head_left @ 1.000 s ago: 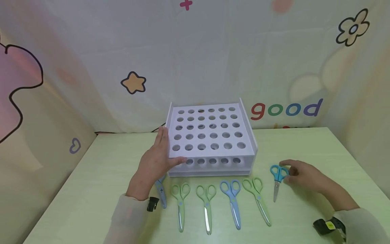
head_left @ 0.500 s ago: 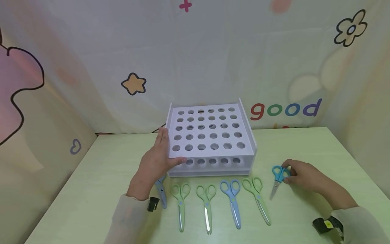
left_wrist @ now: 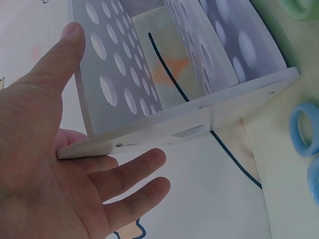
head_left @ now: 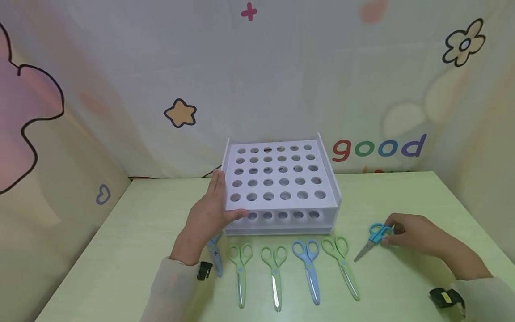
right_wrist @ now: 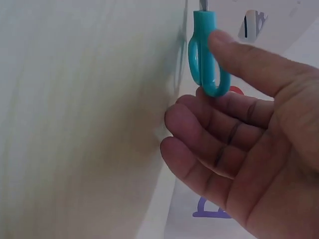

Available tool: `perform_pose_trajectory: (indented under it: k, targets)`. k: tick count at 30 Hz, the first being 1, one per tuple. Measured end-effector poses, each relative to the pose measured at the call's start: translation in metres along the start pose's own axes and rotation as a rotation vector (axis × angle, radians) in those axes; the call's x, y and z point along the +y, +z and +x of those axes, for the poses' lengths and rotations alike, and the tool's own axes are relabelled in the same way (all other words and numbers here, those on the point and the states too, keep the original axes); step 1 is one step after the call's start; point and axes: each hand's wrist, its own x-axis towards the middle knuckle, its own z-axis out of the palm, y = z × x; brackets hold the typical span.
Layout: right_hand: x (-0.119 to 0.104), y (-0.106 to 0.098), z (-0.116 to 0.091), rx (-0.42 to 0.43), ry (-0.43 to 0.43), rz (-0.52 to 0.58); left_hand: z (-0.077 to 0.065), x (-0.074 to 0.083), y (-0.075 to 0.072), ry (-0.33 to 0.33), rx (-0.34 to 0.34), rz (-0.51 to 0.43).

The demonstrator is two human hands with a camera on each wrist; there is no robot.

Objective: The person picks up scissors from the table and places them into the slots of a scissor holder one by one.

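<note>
A white rack (head_left: 289, 205) with rows of round holes stands near the back of the table. My left hand (head_left: 205, 221) holds its front left corner. In the left wrist view, that thumb lies against the holed panel and the fingers extend along the outside of the side panel (left_wrist: 194, 117). On the right, my right hand (head_left: 420, 235) pinches a small pair of turquoise scissors (head_left: 376, 236) by one finger loop. Their blades point toward the front left, low over the table. In the right wrist view, the scissors' handle (right_wrist: 203, 37) shows between thumb and forefinger.
A row of larger scissors lies in front of the rack: green scissors (head_left: 240, 268), more green scissors (head_left: 275, 268), blue scissors (head_left: 309, 268) and green scissors (head_left: 342, 261). Blue scissors (head_left: 216, 257) lie partly behind the left wrist. A patterned curtain (head_left: 257, 89) hangs behind the table.
My right hand has moved slightly right with the turquoise scissors, whose tips have swung toward the left. The left hand stays at the rack. The view has shifted slightly.
</note>
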Motion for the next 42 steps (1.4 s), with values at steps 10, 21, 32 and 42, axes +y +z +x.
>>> perform_pose_trajectory:
  k: [10,21,32,42]
  targets:
    - [0.0,-0.014,-0.009,0.072,0.017,0.034,0.001,0.0,0.003,0.004,0.002,0.004]
    - [-0.009,-0.022,-0.011,0.149,-0.04,0.17,-0.003,-0.003,0.003,0.016,0.018,-0.008]
    - [-0.018,-0.03,-0.015,0.255,-0.13,0.262,-0.001,-0.003,0.003,0.014,0.017,-0.012]
    - [-0.032,-0.031,-0.019,0.316,-0.165,0.279,-0.001,-0.001,0.002,0.026,0.027,-0.013]
